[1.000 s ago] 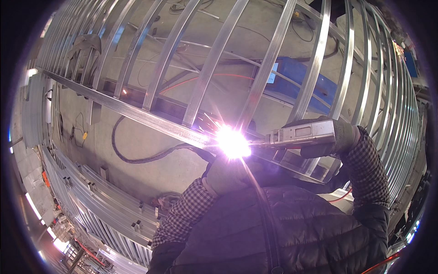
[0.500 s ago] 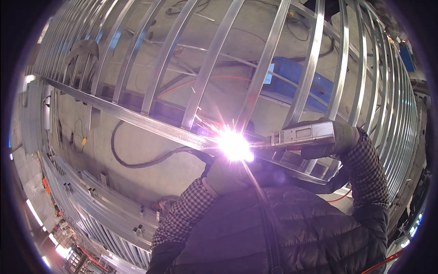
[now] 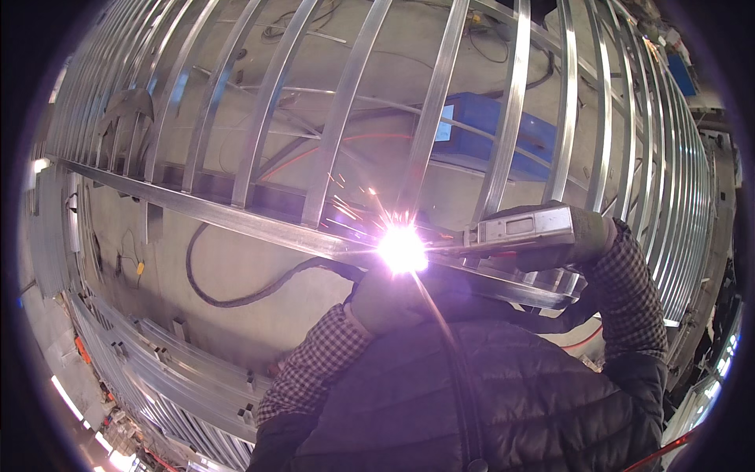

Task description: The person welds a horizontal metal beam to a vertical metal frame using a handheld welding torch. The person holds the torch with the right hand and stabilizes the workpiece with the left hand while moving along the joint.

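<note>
My gloved right hand is wrapped round a silvery, box-shaped welding torch, whose nozzle points left. At its tip a white-violet welding glare burns on the long metal rail, by the foot of an upright bar. Orange sparks fly up and to the left. Just below the glare is my gloved left hand, close to the rail. Glare hides its fingers, so whether it holds anything does not show.
Several parallel metal bars rise from the rail like a railing. Beyond them a blue box-shaped machine stands on the floor. A dark thick cable loops below the rail. Stacked metal profiles lie at lower left.
The railing and blue machine have shifted slightly left in view, while the torch and both hands keep nearly the same place. The glare is a little smaller, and sparks spread higher.
</note>
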The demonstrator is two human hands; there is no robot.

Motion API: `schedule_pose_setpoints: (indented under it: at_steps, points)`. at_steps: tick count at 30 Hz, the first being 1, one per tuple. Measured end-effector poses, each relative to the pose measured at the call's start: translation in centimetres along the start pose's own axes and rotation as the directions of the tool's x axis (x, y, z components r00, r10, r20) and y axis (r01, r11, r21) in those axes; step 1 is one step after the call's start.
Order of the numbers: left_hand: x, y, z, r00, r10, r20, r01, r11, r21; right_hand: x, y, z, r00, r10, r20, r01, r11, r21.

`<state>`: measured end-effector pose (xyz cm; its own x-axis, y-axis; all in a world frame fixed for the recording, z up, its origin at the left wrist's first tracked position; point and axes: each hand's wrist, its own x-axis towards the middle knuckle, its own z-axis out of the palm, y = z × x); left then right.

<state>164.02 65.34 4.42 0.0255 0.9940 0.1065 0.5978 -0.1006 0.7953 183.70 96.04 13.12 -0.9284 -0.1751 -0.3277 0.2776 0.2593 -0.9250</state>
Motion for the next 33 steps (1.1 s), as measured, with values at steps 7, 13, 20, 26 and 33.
schedule_pose_setpoints:
  at_steps: [7,13,20,26,33]
  points:
    - [-0.4,2.0,1.5,0.989,-0.084,0.120,0.098,0.988,-0.123,-1.3,1.2,-0.9,0.997,-0.074,-0.009,0.072,0.993,-0.091]
    - [1.0,5.0,5.4,0.990,-0.096,0.104,0.107,0.988,-0.107,-6.5,2.1,-2.7,1.000,0.015,0.008,-0.014,0.999,-0.052]
    - [2.1,7.5,8.6,0.988,-0.102,0.119,0.115,0.988,-0.104,-9.3,3.9,-2.5,0.995,-0.094,0.027,0.095,0.995,-0.028]
    - [2.9,7.0,9.2,0.979,-0.072,0.193,0.101,0.985,-0.143,-10.2,4.5,-2.0,1.000,-0.012,-0.014,0.012,1.000,0.012]
    - [3.6,6.5,9.3,0.979,-0.044,0.198,0.075,0.985,-0.153,-9.8,5.2,-2.1,0.999,-0.049,-0.004,0.049,0.999,0.008]
